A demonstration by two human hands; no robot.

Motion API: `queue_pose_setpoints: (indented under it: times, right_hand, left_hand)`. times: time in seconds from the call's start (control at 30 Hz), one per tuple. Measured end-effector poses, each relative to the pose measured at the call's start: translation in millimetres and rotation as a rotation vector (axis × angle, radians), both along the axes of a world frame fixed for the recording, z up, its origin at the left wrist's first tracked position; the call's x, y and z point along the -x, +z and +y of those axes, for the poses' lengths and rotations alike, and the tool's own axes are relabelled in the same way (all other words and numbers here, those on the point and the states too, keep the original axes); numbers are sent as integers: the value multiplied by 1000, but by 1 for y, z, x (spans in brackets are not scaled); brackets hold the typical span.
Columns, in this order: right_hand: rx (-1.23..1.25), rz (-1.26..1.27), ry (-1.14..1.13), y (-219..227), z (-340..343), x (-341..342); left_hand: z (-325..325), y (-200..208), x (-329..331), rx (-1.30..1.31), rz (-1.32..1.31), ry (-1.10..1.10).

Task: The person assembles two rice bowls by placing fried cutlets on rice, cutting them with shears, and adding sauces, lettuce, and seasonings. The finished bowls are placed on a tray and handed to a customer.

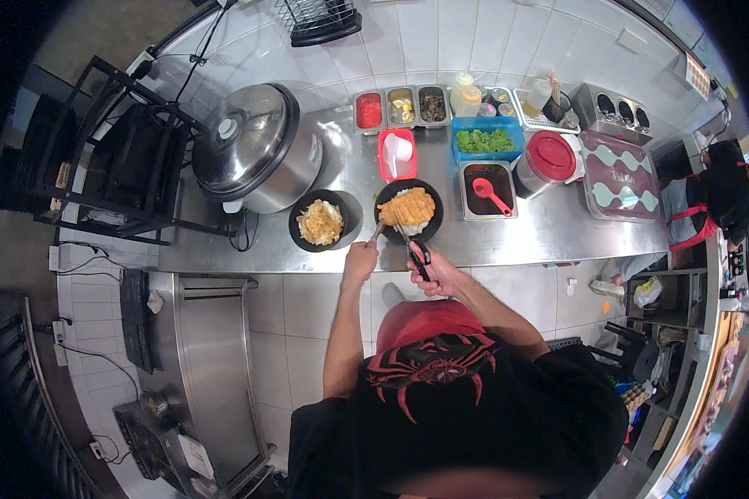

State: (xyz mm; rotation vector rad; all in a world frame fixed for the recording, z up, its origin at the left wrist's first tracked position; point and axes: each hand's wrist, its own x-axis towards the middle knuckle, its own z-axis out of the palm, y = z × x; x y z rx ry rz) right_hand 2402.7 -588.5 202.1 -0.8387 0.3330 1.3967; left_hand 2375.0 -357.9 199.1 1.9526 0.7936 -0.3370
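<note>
A black bowl (436, 198) stands near the front edge of the steel counter, with a golden breaded cutlet (407, 207) lying on white rice in it. My right hand (434, 274) is closed around the black handles of a pair of scissors (422, 258), whose blades reach the cutlet's near edge. Gripped in my left hand (359, 262) is a slim metal utensil, apparently tongs (378, 231), touching the cutlet's left side. To the left sits a second black bowl (298, 235) holding rice topped with golden-brown food (320, 223).
A large steel cooker (250, 150) stands left. Behind the bowls are a red tray (398, 171) with a white scoop and several topping pans (369, 129). To the right are blue-tub greens (484, 140), dark sauce with a red ladle (493, 196), a red-lidded jug (549, 156) and a clear-lidded box (620, 179).
</note>
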Motion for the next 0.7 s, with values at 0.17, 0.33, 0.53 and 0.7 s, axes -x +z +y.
queue_pose_setpoints:
  times: [0.17, 0.33, 0.53, 0.7]
  right_hand:
    - [28, -26, 36, 1, 19, -8]
    - [31, -36, 55, -14, 26, -22]
    - [21, -107, -18, -13, -22, -26]
    - [-57, -112, -16, -5, -43, -14]
  left_hand:
    - [6, 10, -1, 62, 15, 17]
    - [10, 21, 2, 167, 40, 30]
    - [-35, 32, -6, 176, 37, 43]
    - [-46, 38, 0, 187, 75, 113]
